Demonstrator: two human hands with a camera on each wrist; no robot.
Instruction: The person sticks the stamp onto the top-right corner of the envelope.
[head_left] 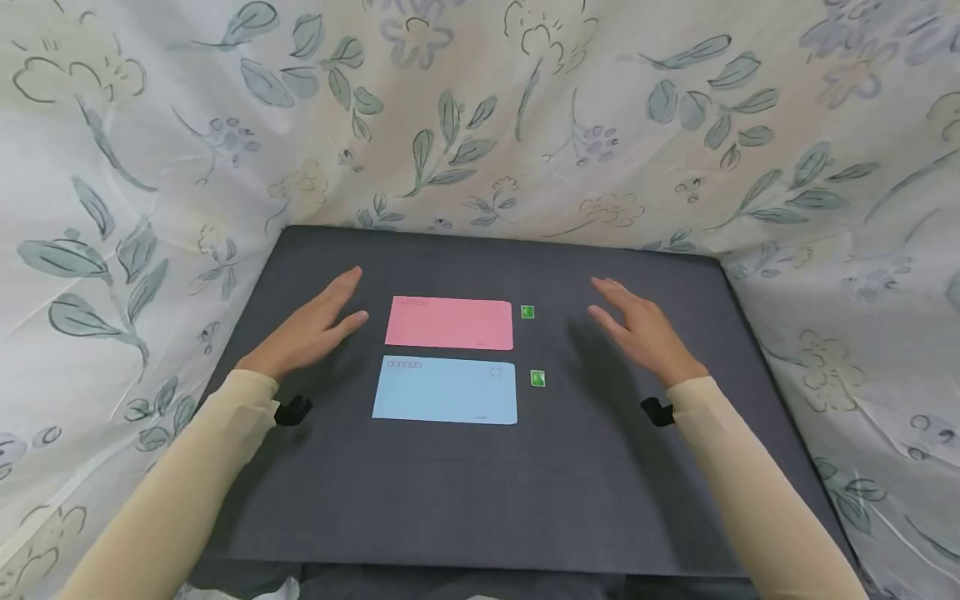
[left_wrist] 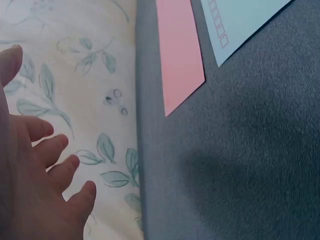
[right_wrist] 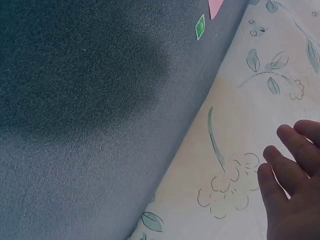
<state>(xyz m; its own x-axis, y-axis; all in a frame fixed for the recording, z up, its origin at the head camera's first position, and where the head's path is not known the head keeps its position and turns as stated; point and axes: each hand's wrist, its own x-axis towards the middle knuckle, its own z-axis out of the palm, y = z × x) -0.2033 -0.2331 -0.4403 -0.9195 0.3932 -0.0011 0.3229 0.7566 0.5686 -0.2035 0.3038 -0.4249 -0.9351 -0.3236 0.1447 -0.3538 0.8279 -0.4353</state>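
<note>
The fingers [head_left: 341, 290] of the left hand [head_left: 300, 332] are loose and spread, with the thumb held away from the rest. This hand is up over the left side of the dark worktop [head_left: 442, 500]. A cream sleeve [head_left: 187, 471] covers the arm, and a black band [head_left: 292, 411] shows at the wrist.

Just right of this hand, two envelopes lie flat in the middle of the worktop. The pink envelope [head_left: 450, 323] is farther from the person. The blue envelope [head_left: 444, 393] is closer, with a thin gap between the two. It has a row of tiny boxes near its top left corner.

Beside the pink one sits a little green stamp [head_left: 528, 312]. Beside the blue one sits another green stamp [head_left: 537, 378]. Each is a bit apart from its envelope.

Farther right, the right hand [head_left: 643, 332] is also up over the worktop, fingers loose and thumb apart.
</note>
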